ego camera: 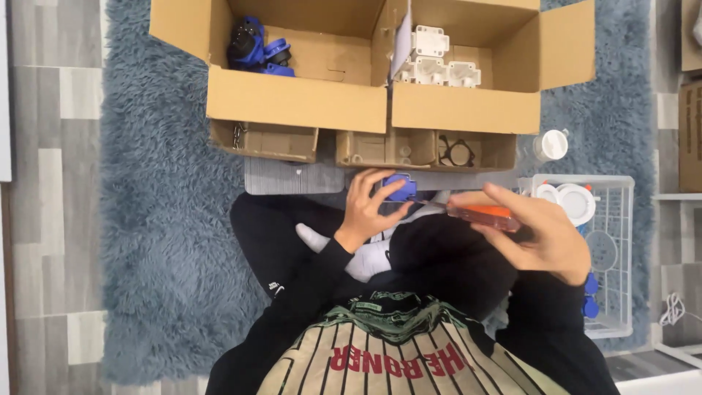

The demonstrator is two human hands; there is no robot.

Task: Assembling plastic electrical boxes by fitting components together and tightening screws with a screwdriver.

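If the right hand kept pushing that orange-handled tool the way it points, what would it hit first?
Most likely the small blue part pinched in the left hand. The right hand aims the screwdriver leftward at it; its tip looks almost there, though depth is unclear.

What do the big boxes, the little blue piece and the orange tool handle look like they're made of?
The boxes look like plain brown cardboard, matte, with folded flaps. The blue piece in the left hand seems to be moulded plastic with an even, smooth colour. The orange handle in the right hand looks like glossy, perhaps translucent plastic, since it shines; its thin shaft is too blurred to judge.
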